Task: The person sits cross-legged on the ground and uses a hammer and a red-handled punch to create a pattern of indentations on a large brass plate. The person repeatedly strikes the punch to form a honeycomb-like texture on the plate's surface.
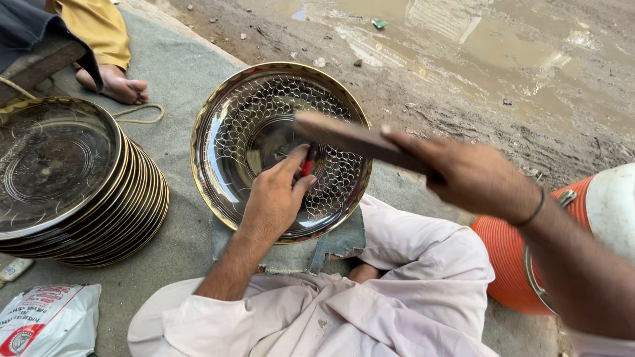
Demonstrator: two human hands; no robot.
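A round metal tray (281,151) with a hammered scale pattern is laid on a grey mat (185,79) before crossed legs; a small red-handled punch (307,166) is pinched against its centre by the closed fingers of the left hand (274,198). A wooden mallet (360,141) is gripped in the right hand (466,173) and held raised above the tray. A stack of trays (73,185) is set to the left, an orange container (512,264) to the right.

Patterned steel tray (246,125) flat; red-handled punch (307,165) upright.
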